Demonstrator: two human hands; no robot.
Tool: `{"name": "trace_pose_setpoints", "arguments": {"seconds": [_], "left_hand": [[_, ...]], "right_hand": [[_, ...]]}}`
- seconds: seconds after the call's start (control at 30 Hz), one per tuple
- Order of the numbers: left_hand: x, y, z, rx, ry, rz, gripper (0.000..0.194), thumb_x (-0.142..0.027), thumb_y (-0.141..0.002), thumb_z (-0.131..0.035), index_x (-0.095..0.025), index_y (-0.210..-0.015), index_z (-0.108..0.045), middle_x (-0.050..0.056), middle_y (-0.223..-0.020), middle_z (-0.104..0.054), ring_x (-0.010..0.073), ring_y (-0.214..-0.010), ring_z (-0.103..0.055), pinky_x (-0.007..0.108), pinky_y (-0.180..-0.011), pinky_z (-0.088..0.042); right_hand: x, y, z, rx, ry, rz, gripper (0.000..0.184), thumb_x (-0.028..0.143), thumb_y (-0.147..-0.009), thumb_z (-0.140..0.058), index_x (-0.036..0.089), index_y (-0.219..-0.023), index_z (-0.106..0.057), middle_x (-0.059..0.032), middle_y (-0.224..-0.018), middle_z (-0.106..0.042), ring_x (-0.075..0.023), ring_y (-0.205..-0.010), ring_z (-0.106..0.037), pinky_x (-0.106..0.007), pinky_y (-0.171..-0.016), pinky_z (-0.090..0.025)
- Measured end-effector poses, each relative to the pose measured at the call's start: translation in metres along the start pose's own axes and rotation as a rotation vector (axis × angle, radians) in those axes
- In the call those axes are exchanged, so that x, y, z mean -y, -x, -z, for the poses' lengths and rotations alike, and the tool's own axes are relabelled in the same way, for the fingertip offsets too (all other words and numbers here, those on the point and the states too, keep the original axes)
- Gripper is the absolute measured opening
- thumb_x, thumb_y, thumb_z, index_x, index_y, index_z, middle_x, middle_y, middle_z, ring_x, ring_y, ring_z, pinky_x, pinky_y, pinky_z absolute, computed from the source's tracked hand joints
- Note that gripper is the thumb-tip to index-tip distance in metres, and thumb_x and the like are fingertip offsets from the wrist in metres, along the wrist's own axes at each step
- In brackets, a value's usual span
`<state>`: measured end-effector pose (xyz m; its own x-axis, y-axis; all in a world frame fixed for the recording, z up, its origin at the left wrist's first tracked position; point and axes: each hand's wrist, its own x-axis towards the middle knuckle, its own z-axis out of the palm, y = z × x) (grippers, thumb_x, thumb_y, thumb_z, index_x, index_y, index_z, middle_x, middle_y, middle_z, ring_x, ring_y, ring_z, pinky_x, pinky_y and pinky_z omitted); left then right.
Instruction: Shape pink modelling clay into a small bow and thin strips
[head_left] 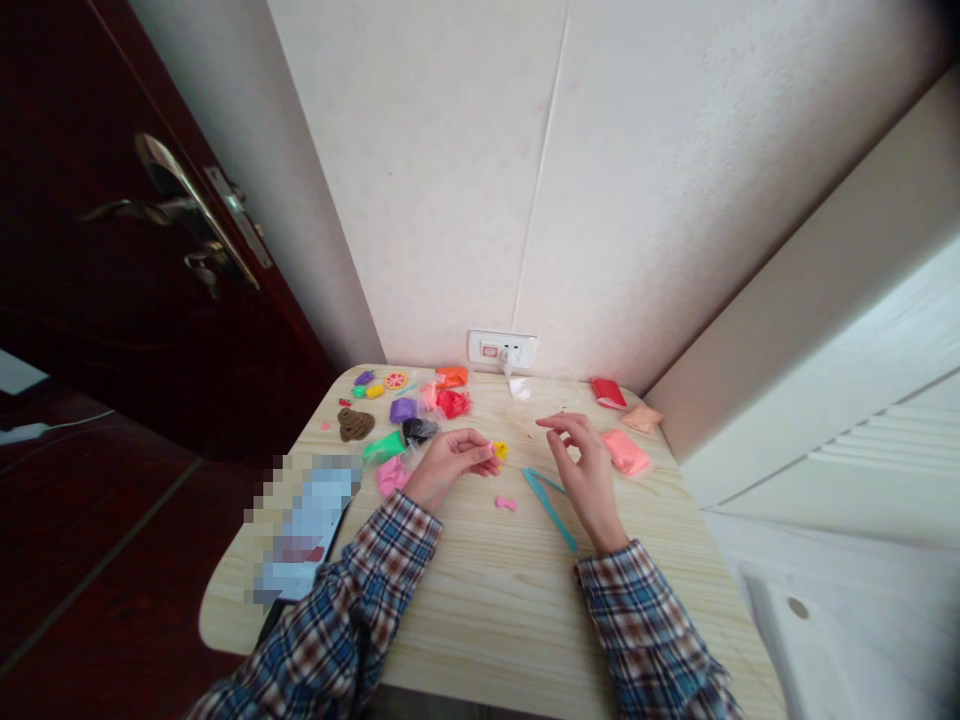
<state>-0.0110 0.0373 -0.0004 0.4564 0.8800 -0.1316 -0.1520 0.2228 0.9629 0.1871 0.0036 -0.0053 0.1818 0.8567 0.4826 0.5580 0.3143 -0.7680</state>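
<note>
My left hand (452,462) rests on the light wooden table (487,600), its fingers curled round a small yellow and pink clay piece (499,451). Just to the right, my right hand (581,470) hovers above the table with thumb and forefinger pinched together; whether anything is between them is too small to see. A small pink clay bow (505,503) lies on the table between the hands. Teal plastic modelling tools (549,503) lie beside my right wrist.
Clay packets in purple, red, black, green and pink (409,425) and small finished clay shapes (355,424) lie at the left back. Red and salmon packets (626,452) lie at the right back. A blurred-out flat object (307,525) lies at the left edge. A wall socket (501,349) and a dark door (150,300) stand behind.
</note>
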Motion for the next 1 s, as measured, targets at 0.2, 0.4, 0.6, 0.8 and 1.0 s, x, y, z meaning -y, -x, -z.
{"name": "trace_pose_setpoints", "arguments": {"seconds": [0.2, 0.4, 0.6, 0.8, 1.0], "left_hand": [[-0.002, 0.001, 0.002, -0.009, -0.129, -0.076, 0.041, -0.047, -0.078, -0.064, -0.012, -0.098, -0.063, 0.007, -0.077, -0.072, 0.0176, -0.072, -0.068, 0.028, -0.066, -0.052], [-0.001, 0.030, -0.002, -0.047, -0.338, -0.181, 0.019, -0.032, -0.071, -0.072, -0.014, -0.075, -0.067, 0.003, -0.075, -0.069, 0.0150, -0.071, -0.063, 0.027, -0.071, -0.049], [0.006, 0.061, -0.018, 0.026, -0.459, -0.202, 0.006, -0.017, -0.067, -0.074, -0.015, -0.066, -0.068, 0.000, -0.067, -0.064, 0.0126, -0.066, -0.056, 0.024, -0.066, -0.045], [0.019, 0.062, -0.025, 0.077, -0.355, -0.118, 0.012, -0.021, -0.067, -0.074, -0.014, -0.071, -0.066, 0.001, -0.070, -0.066, 0.0133, -0.067, -0.060, 0.025, -0.068, -0.048], [0.024, 0.055, -0.028, 0.125, -0.155, -0.006, 0.027, -0.037, -0.076, -0.066, -0.012, -0.087, -0.065, 0.006, -0.081, -0.072, 0.0191, -0.078, -0.067, 0.031, -0.073, -0.053]], "right_hand": [[-0.005, 0.007, 0.013, 0.085, 0.119, 0.007, 0.022, 0.032, -0.089, -0.046, 0.021, -0.094, -0.064, -0.0063, -0.096, -0.060, -0.0177, -0.084, -0.055, -0.032, -0.070, -0.046], [-0.004, 0.052, 0.031, 0.158, 0.301, -0.047, 0.018, 0.037, -0.085, -0.054, 0.022, -0.089, -0.063, -0.0062, -0.092, -0.059, -0.0224, -0.088, -0.054, -0.039, -0.077, -0.039], [-0.003, 0.081, 0.028, 0.209, 0.391, -0.058, 0.015, 0.036, -0.084, -0.056, 0.022, -0.089, -0.058, -0.0053, -0.091, -0.059, -0.0238, -0.089, -0.053, -0.041, -0.077, -0.035], [0.015, 0.081, 0.025, 0.241, 0.310, 0.100, 0.019, 0.030, -0.091, -0.045, 0.024, -0.105, -0.056, -0.0073, -0.102, -0.058, -0.0226, -0.099, -0.053, -0.040, -0.083, -0.039], [0.031, 0.080, 0.016, 0.370, 0.195, 0.329, 0.039, 0.030, -0.090, -0.050, 0.028, -0.129, -0.046, -0.0084, -0.123, -0.053, -0.0232, -0.113, -0.049, -0.043, -0.093, -0.040]]}}
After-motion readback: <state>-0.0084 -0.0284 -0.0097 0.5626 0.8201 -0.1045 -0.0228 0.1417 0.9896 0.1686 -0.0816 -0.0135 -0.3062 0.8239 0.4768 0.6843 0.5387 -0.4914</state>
